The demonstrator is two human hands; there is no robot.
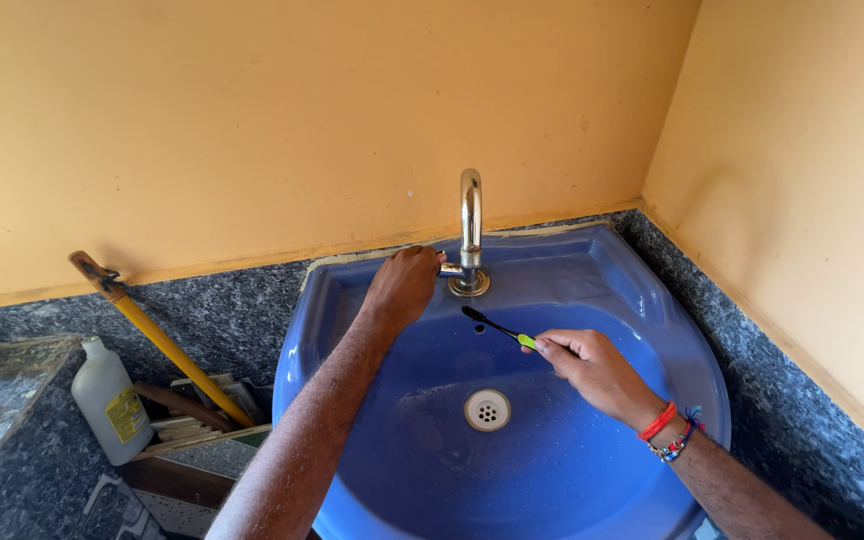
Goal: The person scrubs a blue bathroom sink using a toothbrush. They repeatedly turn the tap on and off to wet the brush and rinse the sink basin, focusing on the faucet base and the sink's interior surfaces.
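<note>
- We note the left hand (404, 285) closed in a grip on the side handle of the curved chrome tap (470, 232).
- Our right hand (592, 368) pinches the green end of a thin black-bristled toothbrush (497, 327); its head points away from that grip, towards the tap base.
- Below both grips lies the glossy blue ceramic sink (652, 300), its white drain (487, 409) just beside the right-hand grip.
- Speckled grey stone desk (792, 400) surrounds the sink.
</note>
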